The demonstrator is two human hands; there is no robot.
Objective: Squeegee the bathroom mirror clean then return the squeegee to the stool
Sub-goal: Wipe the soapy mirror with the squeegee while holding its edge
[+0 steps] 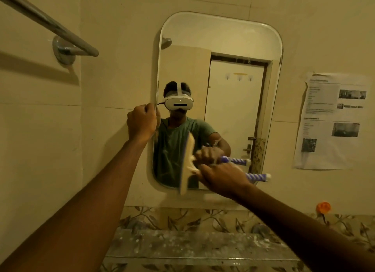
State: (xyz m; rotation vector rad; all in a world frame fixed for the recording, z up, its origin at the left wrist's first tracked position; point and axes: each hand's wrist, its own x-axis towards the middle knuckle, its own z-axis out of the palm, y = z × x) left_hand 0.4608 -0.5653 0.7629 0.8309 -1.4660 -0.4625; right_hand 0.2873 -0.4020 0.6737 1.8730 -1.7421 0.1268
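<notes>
A tall mirror (227, 40) with rounded corners hangs on the tiled wall ahead. My left hand (142, 121) grips the mirror's left edge at about mid height. My right hand (221, 178) holds the squeegee (187, 164) by its blue-and-white striped handle (257, 176). The pale blade stands upright and presses on the glass in the mirror's lower left part, blurred by motion. The stool is out of view. The mirror reflects me, the squeegee and a white door.
A chrome towel bar (50, 26) sticks out from the left wall at the upper left. A printed paper sheet (332, 119) is stuck to the wall right of the mirror. Below runs a speckled stone shelf (192, 245), with an orange hook (323, 207) at the right.
</notes>
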